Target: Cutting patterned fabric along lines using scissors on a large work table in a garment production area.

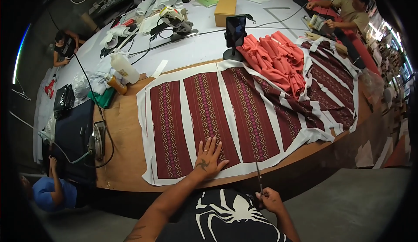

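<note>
Black shirt [222, 224], scissors [260, 177] at fabric [209, 111] edge, tabletop [124, 155] margin left

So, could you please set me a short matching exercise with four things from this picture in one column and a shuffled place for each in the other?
Things:
1. left hand
2. scissors
3. phone
4. iron

Places:
A. upright on a stand
B. spread on the printed fabric
C. off to the left of the printed fabric, beside a black cable
D. in the right hand

Right pairs: 1-B; 2-D; 3-A; 4-C
</note>
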Tool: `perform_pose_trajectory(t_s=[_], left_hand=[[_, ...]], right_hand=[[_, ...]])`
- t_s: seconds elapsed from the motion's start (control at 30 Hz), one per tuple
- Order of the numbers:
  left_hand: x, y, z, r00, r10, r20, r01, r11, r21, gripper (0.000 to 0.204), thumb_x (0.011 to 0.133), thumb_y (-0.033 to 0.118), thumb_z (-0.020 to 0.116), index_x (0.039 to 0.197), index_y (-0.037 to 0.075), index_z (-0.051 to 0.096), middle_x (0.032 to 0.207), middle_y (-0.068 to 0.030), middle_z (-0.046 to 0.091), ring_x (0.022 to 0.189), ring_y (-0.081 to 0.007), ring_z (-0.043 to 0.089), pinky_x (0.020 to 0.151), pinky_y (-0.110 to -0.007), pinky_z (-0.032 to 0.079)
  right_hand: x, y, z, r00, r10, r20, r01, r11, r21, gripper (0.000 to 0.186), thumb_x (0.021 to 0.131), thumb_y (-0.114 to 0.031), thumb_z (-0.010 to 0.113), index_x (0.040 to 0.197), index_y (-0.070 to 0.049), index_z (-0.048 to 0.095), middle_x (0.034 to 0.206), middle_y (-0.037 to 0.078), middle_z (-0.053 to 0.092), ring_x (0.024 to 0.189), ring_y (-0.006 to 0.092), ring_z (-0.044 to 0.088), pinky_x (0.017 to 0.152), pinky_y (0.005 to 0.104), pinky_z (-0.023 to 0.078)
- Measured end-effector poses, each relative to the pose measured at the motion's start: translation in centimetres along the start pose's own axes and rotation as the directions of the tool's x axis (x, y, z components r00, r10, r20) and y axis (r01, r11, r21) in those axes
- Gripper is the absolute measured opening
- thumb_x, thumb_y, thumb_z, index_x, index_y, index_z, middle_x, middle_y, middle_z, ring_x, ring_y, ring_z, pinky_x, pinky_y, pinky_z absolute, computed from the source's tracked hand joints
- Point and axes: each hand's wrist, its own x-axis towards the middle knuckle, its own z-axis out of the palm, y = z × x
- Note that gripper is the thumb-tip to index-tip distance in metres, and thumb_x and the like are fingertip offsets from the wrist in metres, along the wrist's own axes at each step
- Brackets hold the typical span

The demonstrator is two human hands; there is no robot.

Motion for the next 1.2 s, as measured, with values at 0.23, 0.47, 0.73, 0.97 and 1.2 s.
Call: perform_pose_trajectory(t_s=[0.23,0.47,0.73,0.97,1.2], left_hand=[[-0.4,-0.1,-0.1,0.998,0.028,-0.052,-0.029,0.999,-0.020,0.080,0.096,0.056,0.049,0.151,0.000,0.033,0.158,-0.0261,0.022,0.149,-0.0393,0.015,0.120,-0.056,0.007],[-5.3,-4.9,-1.3,0.952,-0.206,-0.225,0.205,0.978,-0.027,0.074,0.094,0.039,0.060,0.146,-0.007,0.035,0.155,-0.0300,0.027,0.145,-0.0455,0.022,0.119,-0.056,0.015],[-10.4,-9.9,-2.6,0.967,-0.159,-0.197,0.156,0.987,-0.032,0.070,0.091,0.038,0.063,0.141,-0.007,0.044,0.151,-0.0282,0.034,0.143,-0.0436,0.028,0.118,-0.056,0.018],[-10.6,-10.2,-2.4,0.957,-0.115,-0.265,0.104,0.993,-0.055,0.063,0.091,0.032,0.063,0.137,-0.009,0.048,0.149,-0.0278,0.039,0.142,-0.0425,0.031,0.117,-0.057,0.021],[-10.7,-10.7,-2.2,0.972,-0.084,-0.222,0.069,0.995,-0.072,0.064,0.091,0.033,0.063,0.137,-0.009,0.048,0.149,-0.0295,0.038,0.142,-0.0442,0.030,0.116,-0.060,0.020]], right_hand=[[0.1,-1.0,-1.2,0.998,0.035,0.050,-0.037,0.998,0.054,0.027,0.094,-0.024,0.069,0.085,-0.002,0.057,0.066,0.005,0.062,0.053,0.0113,0.058,0.049,0.0262,0.046],[2.0,-4.9,0.1,0.956,0.111,0.271,-0.106,0.994,-0.033,0.027,0.094,-0.027,0.069,0.085,-0.004,0.058,0.064,0.001,0.059,0.054,0.0102,0.056,0.049,0.0266,0.044],[3.6,-3.9,3.6,0.931,0.130,0.341,-0.104,0.990,-0.094,0.029,0.094,-0.029,0.070,0.085,-0.003,0.059,0.065,0.002,0.062,0.054,0.0103,0.061,0.050,0.0252,0.044],[-0.3,-1.9,6.7,0.955,0.148,0.257,-0.155,0.988,0.006,0.025,0.093,-0.023,0.071,0.084,-0.004,0.058,0.065,0.002,0.062,0.054,0.0108,0.060,0.050,0.0249,0.043],[-2.5,-0.2,10.9,0.957,0.128,0.261,-0.165,0.978,0.125,0.022,0.093,-0.020,0.071,0.085,-0.003,0.059,0.066,0.003,0.062,0.054,0.0112,0.060,0.050,0.0257,0.045]])
